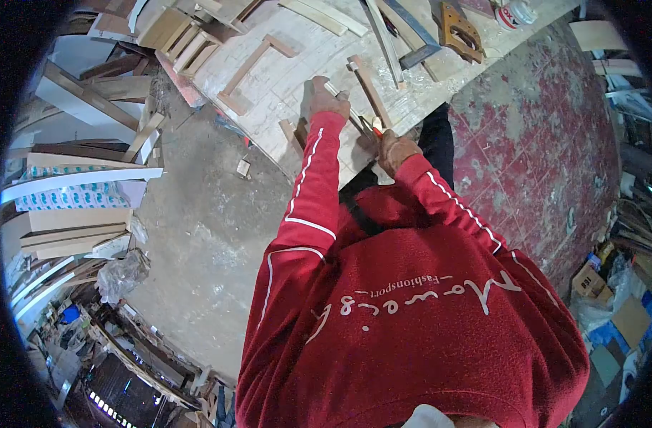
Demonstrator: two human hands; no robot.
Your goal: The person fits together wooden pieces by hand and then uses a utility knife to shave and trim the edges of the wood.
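My left hand (329, 97) is over the wooden worktable (276, 85), its fingers closed round a small pale piece (331, 88). Near the table's front edge, my right hand (396, 151) is wrapped round a tool with a red part (378, 131); what kind of tool it is cannot be made out. A thin dark piece lies between the hands. Just beyond my right hand is a narrow wooden strip (369, 93), and an L-shaped wooden frame piece (251, 68) lies to the left. A short wooden piece (292, 134) sits below my left hand at the edge.
A handsaw (460, 32) with a wooden handle and a white tub (515, 14) are at the back right, beside a dark angled frame (420, 51). Small wooden parts (187, 43) stand at the back left. Boards (83, 185) are piled on the left; a cardboard box (591, 282) lies at right.
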